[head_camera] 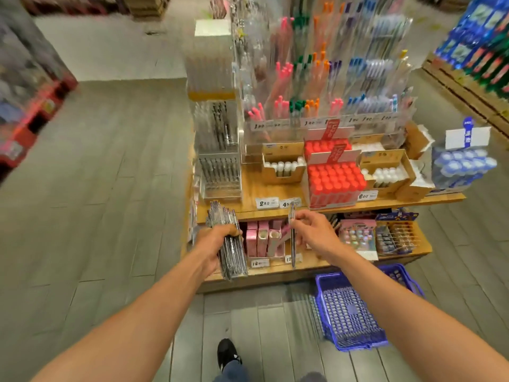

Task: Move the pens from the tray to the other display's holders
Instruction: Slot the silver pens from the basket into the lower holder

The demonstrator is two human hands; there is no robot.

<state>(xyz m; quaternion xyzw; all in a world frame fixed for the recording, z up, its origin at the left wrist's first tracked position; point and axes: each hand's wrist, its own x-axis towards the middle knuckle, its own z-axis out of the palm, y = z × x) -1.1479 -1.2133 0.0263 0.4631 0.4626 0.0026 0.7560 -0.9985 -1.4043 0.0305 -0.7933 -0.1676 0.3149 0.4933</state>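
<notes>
**Pens in both hands at the stationery stand**

Nearest the camera, a black shoe (227, 352) stands on the grey plank floor (96, 188). Just right of it a blue plastic tray (349, 310) sits on the floor against the foot of the wooden display; its mesh bottom shows bare where it is visible.

Both bare forearms reach forward over the floor. The left hand (213, 245) is wrapped around a thick bundle of pens (230, 244), fingers curled tight about its middle, the bundle running from near right to far left with its far ends fanned out above the hand. The right hand (312, 231) pinches a single pen (292, 235) between thumb and fingertips near its top; the pen hangs upright, just left of the hand. The two hands are near each other but apart, both in front of the display's lower shelf.

On that lower shelf (303, 267) stand pink boxes (261, 238) behind the hands, with packaged items to the right. The upper shelf (264, 188) carries price tags at its edge, a box of red-capped tubes (334, 177), cardboard boxes of white-capped items either side, and a blue-and-white pack at the far right.

At the left end of the upper shelf stand clear acrylic holders (219, 172), holding dark pens much like those in the bundle. Farther back, tiered clear racks (316, 78) hold pink, green, orange and blue pens, blurred by motion.
</notes>
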